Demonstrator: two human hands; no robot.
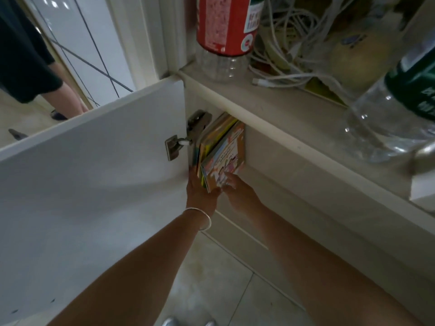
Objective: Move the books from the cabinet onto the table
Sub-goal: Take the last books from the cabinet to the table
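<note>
Task barely begun: books (220, 149) stand inside the cabinet (270, 128) beside its open door (94, 172), left hand (200, 191) and right hand (235, 191) clasping them (table unseen).

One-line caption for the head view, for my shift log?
Both hands, left hand and right hand, grip a stack of colourful picture books at the open white cabinet door.

— From where is the scene viewed?
— From a single head-worn camera, aimed steeply downward along both forearms, close to the open cabinet door (94, 172) and the shelf edge (294, 118)
— Is any overlap given?
— None; one view is supplied
</note>
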